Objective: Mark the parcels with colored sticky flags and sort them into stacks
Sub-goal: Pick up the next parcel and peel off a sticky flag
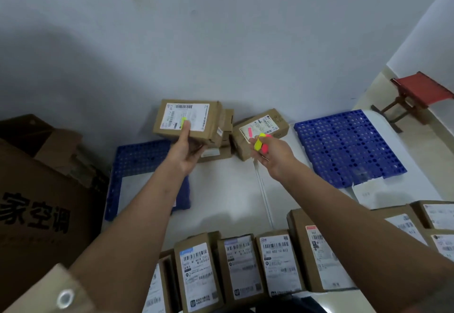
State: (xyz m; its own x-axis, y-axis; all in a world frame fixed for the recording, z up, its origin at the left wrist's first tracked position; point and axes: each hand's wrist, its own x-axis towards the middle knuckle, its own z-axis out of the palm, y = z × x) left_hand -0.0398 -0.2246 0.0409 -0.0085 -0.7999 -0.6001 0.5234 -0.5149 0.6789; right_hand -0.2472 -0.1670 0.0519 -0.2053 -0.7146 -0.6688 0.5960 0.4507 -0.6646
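Right now, from the head camera, the left hand [188, 152] grips a flagged parcel [186, 119], thumb on its yellow flag [183, 120], above the stack of parcels [224, 138] by the wall. The right hand [269, 153] pinches the sticky flag pads [261, 143], one yellow and one pink. Right of that stack lies a pink-flagged parcel [260, 131]. Probably best to square the held parcel over like-coloured ones before releasing it. Two blue pallets [348, 145] flank the stack; at least six unflagged parcels [280, 261] wait nearest the person.
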